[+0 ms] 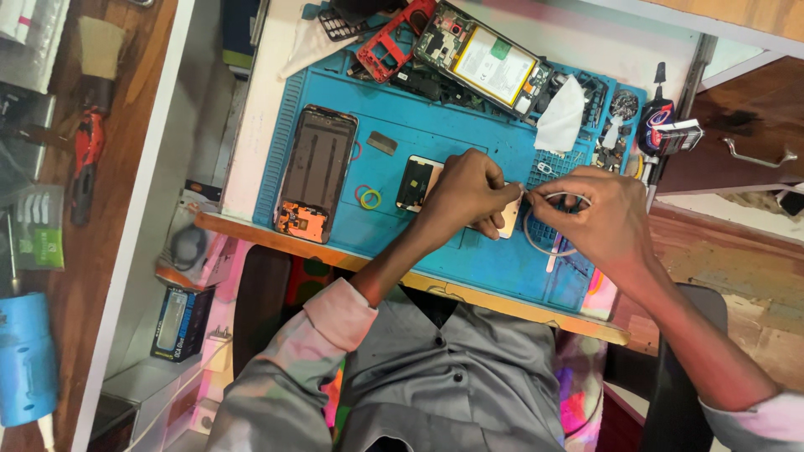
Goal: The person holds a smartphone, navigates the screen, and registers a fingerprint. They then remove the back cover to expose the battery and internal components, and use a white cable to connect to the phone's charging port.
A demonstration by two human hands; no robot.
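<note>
While the left hand (465, 194) presses the small flat phone part (508, 219) down, the right hand (596, 219) pinches a thin white strip (559, 196). Both look light and easy to break; hold by the edges.

Opened phone (490, 60), red frame (392, 43)

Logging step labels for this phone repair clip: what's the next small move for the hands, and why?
Probably a slow pull with the right hand, drawing the thin white strip further away. The left hand presses down on the small phone lying on the blue mat, and both sets of fingertips meet at the strip's end by the phone's edge, so the strip looks only partly freed.
</note>
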